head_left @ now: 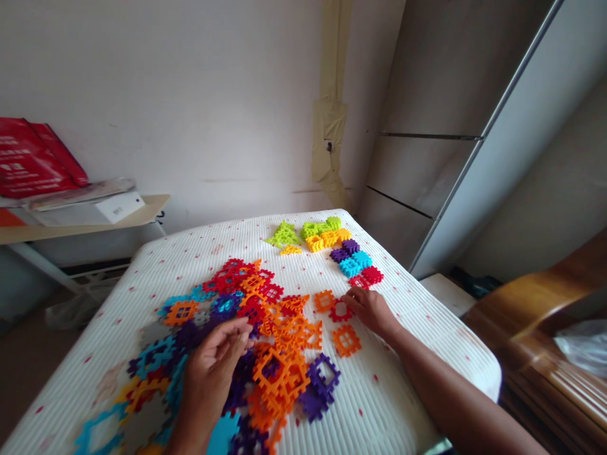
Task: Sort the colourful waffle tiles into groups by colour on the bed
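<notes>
My right hand [372, 311] is closed at the right of the loose pile, its fingertips pinching the edge of a red interlocking tile [340, 310] with a hole in its middle. Two orange window tiles, one at the upper left [324, 301] and one below [346, 340], lie beside it. My left hand [213, 357] hovers over the mixed pile, fingers loosely curled, thumb apart from them, nothing visible between. Under and around it lie orange tiles [294, 335], red tiles [232, 275], purple tiles [320, 387] and blue tiles [159, 354].
Along the table's far right edge stand stacks of green tiles [320, 228], yellow tiles [328, 239], purple tiles [345, 250], light-blue tiles [355, 263] and red tiles [372, 275]. Green triangles [284, 234] sit nearby. A wooden chair [545, 316] is at right, a side shelf [156, 205] at left.
</notes>
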A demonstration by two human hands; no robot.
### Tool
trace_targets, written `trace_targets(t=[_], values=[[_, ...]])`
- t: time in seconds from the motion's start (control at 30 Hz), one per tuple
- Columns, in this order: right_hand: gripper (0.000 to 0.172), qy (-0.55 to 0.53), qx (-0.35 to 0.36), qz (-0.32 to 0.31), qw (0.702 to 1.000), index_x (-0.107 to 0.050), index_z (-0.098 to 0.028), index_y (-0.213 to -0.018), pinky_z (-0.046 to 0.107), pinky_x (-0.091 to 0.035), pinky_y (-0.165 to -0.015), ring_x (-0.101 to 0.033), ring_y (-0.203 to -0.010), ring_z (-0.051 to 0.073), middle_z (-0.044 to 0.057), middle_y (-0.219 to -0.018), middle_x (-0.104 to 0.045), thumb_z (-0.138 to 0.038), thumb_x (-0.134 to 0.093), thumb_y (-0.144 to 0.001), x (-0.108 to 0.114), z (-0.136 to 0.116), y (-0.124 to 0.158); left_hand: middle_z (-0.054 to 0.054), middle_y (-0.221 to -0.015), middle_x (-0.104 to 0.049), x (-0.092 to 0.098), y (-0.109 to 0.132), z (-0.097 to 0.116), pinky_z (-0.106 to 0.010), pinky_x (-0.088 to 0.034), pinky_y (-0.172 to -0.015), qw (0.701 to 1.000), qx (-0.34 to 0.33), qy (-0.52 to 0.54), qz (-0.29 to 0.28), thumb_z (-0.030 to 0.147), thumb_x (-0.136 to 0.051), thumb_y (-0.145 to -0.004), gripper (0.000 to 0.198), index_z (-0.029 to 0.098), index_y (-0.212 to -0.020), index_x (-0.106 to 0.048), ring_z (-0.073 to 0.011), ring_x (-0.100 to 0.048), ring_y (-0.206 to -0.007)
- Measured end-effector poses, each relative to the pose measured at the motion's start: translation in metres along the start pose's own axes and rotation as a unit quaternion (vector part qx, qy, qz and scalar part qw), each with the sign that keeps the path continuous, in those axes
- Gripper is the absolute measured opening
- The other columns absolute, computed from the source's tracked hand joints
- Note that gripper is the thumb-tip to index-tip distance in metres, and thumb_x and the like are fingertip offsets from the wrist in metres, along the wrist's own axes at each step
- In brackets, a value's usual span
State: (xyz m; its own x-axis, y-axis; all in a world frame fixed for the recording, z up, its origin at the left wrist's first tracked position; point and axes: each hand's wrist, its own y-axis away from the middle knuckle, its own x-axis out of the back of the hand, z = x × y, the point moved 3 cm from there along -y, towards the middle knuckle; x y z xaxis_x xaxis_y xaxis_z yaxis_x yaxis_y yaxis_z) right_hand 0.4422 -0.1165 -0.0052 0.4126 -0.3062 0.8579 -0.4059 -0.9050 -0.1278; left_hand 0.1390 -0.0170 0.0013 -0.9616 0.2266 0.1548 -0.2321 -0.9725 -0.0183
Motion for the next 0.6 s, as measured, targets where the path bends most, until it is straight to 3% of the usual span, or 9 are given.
trace_targets(t=[0.1, 0.2, 0.43, 0.6], values=[[0.019, 0.053, -0.036, 0.029, 0.998, -0.062, -0.019, -0.090, 0.023, -0.030, -0.054, -0.057, -0.058, 0.013, 0.001, -0.067, -0.065, -0.032, -0.049, -0.085, 0.002, 0.002, 0.003, -0.005, -0.085, -0.068, 0.000, 0.001, 0.000, -0.025, -0.053, -0.067, 1.000, -0.004, -0.003, -0.003, 0.052, -0.065, -0.067, 0.047, 0.017, -0.097, -0.062, -0.0162, -0.062, -0.072], [0.018, 0.110, -0.040, 0.050, 0.992, -0.060, -0.019, -0.088, 0.023, -0.029, -0.054, -0.057, -0.059, 0.014, 0.001, -0.068, -0.065, -0.035, -0.054, -0.082, 0.006, -0.001, 0.009, -0.005, -0.084, -0.068, 0.000, 0.001, 0.002, -0.026, -0.053, -0.067, 1.000, -0.006, -0.006, -0.004, 0.053, -0.065, -0.067, 0.047, 0.016, -0.096, -0.062, -0.0169, -0.063, -0.072], [0.035, 0.212, 0.010, 0.024, 0.977, -0.055, -0.019, -0.083, 0.025, -0.028, -0.053, -0.060, -0.068, 0.017, 0.006, -0.079, -0.066, -0.053, -0.052, -0.080, -0.004, -0.024, 0.022, -0.006, -0.082, -0.069, -0.001, 0.001, 0.004, -0.028, -0.054, -0.066, 1.000, -0.008, -0.011, 0.003, 0.053, -0.065, -0.065, 0.047, 0.016, -0.094, -0.063, -0.0187, -0.064, -0.071], [0.034, 0.228, 0.006, 0.010, 0.974, -0.054, -0.019, -0.085, 0.026, -0.033, -0.057, -0.060, -0.072, 0.018, 0.009, -0.083, -0.064, -0.053, -0.052, -0.080, -0.010, -0.029, 0.019, -0.006, -0.083, -0.070, -0.001, 0.001, 0.004, -0.027, -0.054, -0.066, 1.000, -0.011, -0.009, 0.003, 0.053, -0.065, -0.065, 0.047, 0.016, -0.095, -0.063, -0.0184, -0.064, -0.071]])
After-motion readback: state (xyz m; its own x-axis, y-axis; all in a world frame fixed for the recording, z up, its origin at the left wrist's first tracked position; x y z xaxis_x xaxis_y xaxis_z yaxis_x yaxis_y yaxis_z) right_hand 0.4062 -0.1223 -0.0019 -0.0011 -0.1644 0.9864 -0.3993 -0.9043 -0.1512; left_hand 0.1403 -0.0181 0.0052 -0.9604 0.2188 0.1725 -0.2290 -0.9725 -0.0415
